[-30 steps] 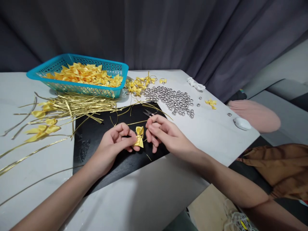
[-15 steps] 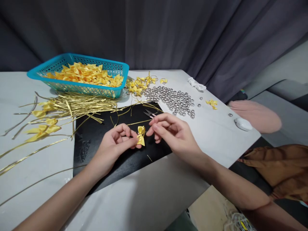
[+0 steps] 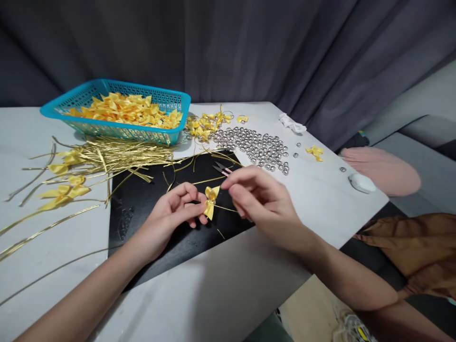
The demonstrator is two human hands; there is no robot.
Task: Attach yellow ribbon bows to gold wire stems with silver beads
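Between the thumb and fingers of my left hand point(image 3: 181, 206) is a small yellow ribbon bow point(image 3: 211, 202), held above the black mat point(image 3: 160, 242). A thin gold cord point(image 3: 225, 208) runs straight from the bow's middle to the curled lower fingers of my right hand point(image 3: 260, 194), which are closed on it; the grip itself is partly hidden. The right thumb and forefinger are bent close to each other. Just behind that hand lies a pair of small thread snips point(image 3: 221, 168), its blades pointing left and its handle partly covered.
A blue basket point(image 3: 116, 84) of yellow bows stands at the back left, with gold cords point(image 3: 124, 156) before it. Silver beads point(image 3: 252, 145) and finished-looking bows point(image 3: 204, 127) lie behind the mat. A white computer mouse point(image 3: 362, 183) rests near the right edge.
My right hand has moved slightly right, away from the bow, and the gold cord now shows stretched between them. The bow has turned a little in my left hand.
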